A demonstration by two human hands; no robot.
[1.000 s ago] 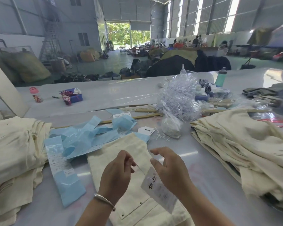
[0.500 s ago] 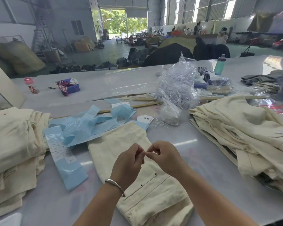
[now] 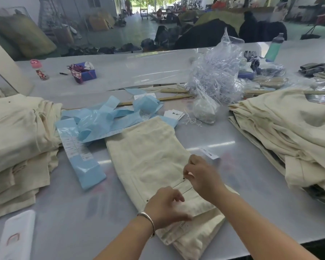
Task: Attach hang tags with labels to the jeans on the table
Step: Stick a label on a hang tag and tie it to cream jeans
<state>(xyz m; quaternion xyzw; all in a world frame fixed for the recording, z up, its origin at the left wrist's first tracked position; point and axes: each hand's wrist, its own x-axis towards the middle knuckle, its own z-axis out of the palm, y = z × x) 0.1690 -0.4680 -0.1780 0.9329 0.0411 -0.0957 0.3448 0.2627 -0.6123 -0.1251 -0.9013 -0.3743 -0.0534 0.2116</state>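
1. Head view: a folded pair of cream jeans (image 3: 150, 158) is laid flat on the smooth grey worktop (image 3: 251, 177), directly in front of the person.
2. The waistband end is gripped by the left hand (image 3: 166, 207), its fingers curled onto the cloth; a metal bangle (image 3: 148, 220) is worn on that wrist.
3. The right hand (image 3: 201, 175) is held over the jeans with fingertips pinched together; a white hang tag (image 3: 209, 153) is seen just beyond it, though whether its string is pinched cannot be told.
4. Stacks of cream jeans are piled at left (image 3: 17, 147) and right (image 3: 289, 137).
5. Crumpled blue label strips (image 3: 94, 124), loose white tags (image 3: 174, 114) and a clear bag of plastic fasteners (image 3: 216, 76) are spread behind the jeans.
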